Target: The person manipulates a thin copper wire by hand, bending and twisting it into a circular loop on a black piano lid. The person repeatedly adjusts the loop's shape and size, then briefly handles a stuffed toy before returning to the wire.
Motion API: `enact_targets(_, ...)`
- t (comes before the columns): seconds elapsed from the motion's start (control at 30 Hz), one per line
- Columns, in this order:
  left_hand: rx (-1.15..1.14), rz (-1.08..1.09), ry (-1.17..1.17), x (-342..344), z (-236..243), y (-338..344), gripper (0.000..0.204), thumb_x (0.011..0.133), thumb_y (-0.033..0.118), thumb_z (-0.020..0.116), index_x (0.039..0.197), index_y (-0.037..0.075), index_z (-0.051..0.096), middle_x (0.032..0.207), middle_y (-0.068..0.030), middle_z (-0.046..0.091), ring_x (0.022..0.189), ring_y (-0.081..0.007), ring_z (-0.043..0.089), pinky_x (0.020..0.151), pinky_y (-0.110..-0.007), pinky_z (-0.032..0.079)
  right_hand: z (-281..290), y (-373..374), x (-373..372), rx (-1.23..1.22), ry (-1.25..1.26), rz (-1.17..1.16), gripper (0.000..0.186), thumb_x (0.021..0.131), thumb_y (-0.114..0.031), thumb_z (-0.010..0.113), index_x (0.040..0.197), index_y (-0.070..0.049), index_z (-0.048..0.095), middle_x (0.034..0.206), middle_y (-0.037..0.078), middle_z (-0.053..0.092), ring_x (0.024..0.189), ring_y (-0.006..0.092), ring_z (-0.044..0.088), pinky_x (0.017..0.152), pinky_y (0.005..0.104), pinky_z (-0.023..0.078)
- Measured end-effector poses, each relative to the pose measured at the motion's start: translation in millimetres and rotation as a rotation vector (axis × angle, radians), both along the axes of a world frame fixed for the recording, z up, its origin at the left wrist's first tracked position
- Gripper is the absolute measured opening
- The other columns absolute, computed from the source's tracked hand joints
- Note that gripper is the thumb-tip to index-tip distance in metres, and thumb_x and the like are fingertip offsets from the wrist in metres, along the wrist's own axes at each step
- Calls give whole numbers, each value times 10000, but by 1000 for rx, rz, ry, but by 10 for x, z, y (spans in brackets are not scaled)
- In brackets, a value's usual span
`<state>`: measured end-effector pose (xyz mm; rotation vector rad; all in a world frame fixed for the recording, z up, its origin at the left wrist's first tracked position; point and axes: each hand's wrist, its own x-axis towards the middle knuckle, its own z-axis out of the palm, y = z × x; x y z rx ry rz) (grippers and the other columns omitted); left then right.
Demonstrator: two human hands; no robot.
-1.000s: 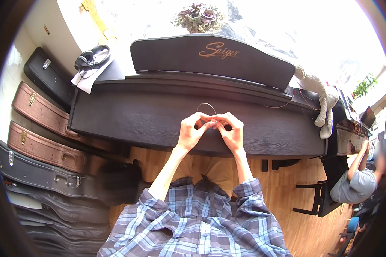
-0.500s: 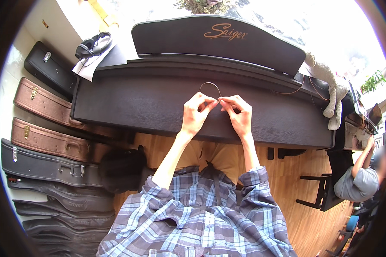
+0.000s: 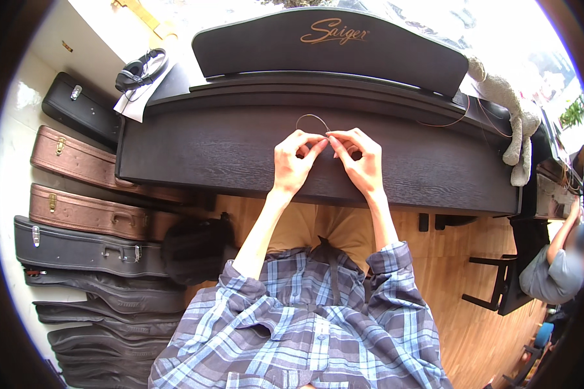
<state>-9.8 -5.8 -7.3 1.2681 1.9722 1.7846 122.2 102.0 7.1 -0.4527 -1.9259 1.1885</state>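
Observation:
A thin wire (image 3: 313, 115), bent into a small loop, arches up from my fingertips. My left hand (image 3: 293, 161) pinches it between thumb and forefinger on the left. Facing it, my right hand (image 3: 360, 161) is closed in a like pinch, its fingertips meeting those of the left. The fingers hide where the wire's ends lie. Both hands are above the closed dark lid of a black digital piano (image 3: 220, 146), near its middle.
Headphones (image 3: 136, 71) lie on paper at the piano's left end. A grey plush toy (image 3: 509, 107) hangs over its right end, near loose thin wires (image 3: 457, 120). Instrument cases (image 3: 87, 211) line the left side. A person (image 3: 551, 275) sits far right by a black chair (image 3: 490, 285).
My view has shifted slightly, so the piano sits higher in the picture. Both hands keep their pinch on the wire, and its loop appears slightly lower and leans further left.

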Motion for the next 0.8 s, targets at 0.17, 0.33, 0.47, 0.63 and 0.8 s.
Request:
enact_targets(0.17,-8,-6,2,-1,25,-20,94,912,79,808,1000,52,792,833,-2,667,566,-33,560,509,-223,435,7,-13,-16,-29,3,-13,163,956,-83,745,1111,-94,793,900,35,716,695,105,703,586,245,514)
enact_targets(0.33,-56,-12,17,5,53,-50,74,946,23,764,1014,-5,752,902,-6,674,644,-23,575,570,-195,479,-11,-26,2,-47,-20,27,176,957,-92,743,1129,-101,783,921,27,717,715,125,702,631,267,547)
enact_targets(0.47,-77,-5,104,17,30,-49,56,982,49,726,1026,14,728,837,-16,690,663,-56,622,595,-227,502,-28,-20,14,-57,-11,44,174,950,-77,746,1121,-89,778,924,39,717,713,130,705,633,269,556)
enact_targets(0.63,-36,-25,109,53,-7,-21,64,1042,70,639,1071,22,668,777,-56,706,686,-127,684,647,-278,535,-28,-18,21,-33,13,45,185,943,-19,742,1121,-53,778,884,49,697,688,103,689,624,241,526)
enact_targets(0.8,-46,-61,155,65,22,-14,86,1072,102,588,1055,30,632,769,-81,698,676,-195,702,629,-314,539,-1,-9,-3,-23,-2,36,173,938,-14,745,1106,-41,778,878,46,697,692,103,685,626,239,523)
